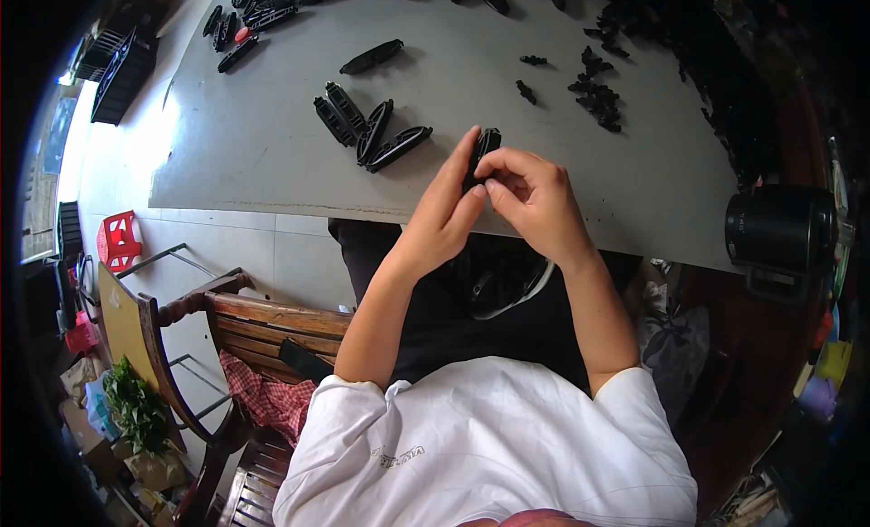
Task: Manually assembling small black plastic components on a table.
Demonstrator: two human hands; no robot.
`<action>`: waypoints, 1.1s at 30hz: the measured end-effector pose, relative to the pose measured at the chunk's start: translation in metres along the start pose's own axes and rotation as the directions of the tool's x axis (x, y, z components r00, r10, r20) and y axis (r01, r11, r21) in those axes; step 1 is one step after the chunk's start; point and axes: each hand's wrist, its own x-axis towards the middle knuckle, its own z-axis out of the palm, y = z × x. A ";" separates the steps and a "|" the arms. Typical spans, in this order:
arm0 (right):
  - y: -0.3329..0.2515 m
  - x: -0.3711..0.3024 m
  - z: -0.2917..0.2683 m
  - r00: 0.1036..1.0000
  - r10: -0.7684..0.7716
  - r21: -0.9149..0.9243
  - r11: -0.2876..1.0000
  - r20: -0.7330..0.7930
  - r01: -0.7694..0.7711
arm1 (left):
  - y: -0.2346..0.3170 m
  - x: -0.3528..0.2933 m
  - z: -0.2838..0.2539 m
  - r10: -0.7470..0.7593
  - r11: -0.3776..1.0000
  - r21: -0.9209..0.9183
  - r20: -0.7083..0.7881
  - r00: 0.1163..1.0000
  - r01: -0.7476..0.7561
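At the table's near edge I hold a long black plastic part point(487, 146) upright between my two hands. My left hand point(442, 210) lies along its left side, fingers straight and together, thumb pressed against it. From the right, my right hand point(542, 203) pinches the lower end with bent thumb and fingers. Its lower half is covered by my fingers, so I cannot see whether a smaller piece sits there. To the left lie several similar slim black plastic parts point(372, 133), with one more point(372, 58) farther back.
Small black pieces point(595, 96) are scattered to the right, before a large dark heap point(716, 65). More long parts line the grey table's point(272, 146) far edge. A black container point(781, 228) stands at the right corner. A wooden chair point(272, 319) is at my left.
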 end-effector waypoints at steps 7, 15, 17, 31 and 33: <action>0.000 -0.006 0.006 0.945 0.257 0.311 0.932 -0.202 -0.187 | 0.007 -0.007 0.003 -0.084 0.988 -0.123 0.044 0.995 0.089; 0.014 -0.011 -0.007 0.951 0.301 0.582 0.763 0.067 -0.282 | 0.027 -0.016 0.001 -0.162 0.987 0.020 0.052 0.985 0.161; 0.026 0.001 -0.013 0.966 0.251 0.736 0.667 -0.068 -0.121 | 0.020 -0.014 -0.006 0.071 0.873 0.484 -0.249 0.966 0.061; 0.045 0.043 -0.046 0.936 0.352 0.255 0.907 -0.019 -0.336 | 0.014 -0.035 -0.015 0.062 0.597 0.738 -0.433 0.899 0.314; 0.036 0.031 -0.043 0.934 0.357 0.335 0.878 0.018 -0.342 | 0.016 -0.035 -0.016 -0.091 0.872 0.395 -0.452 0.887 0.290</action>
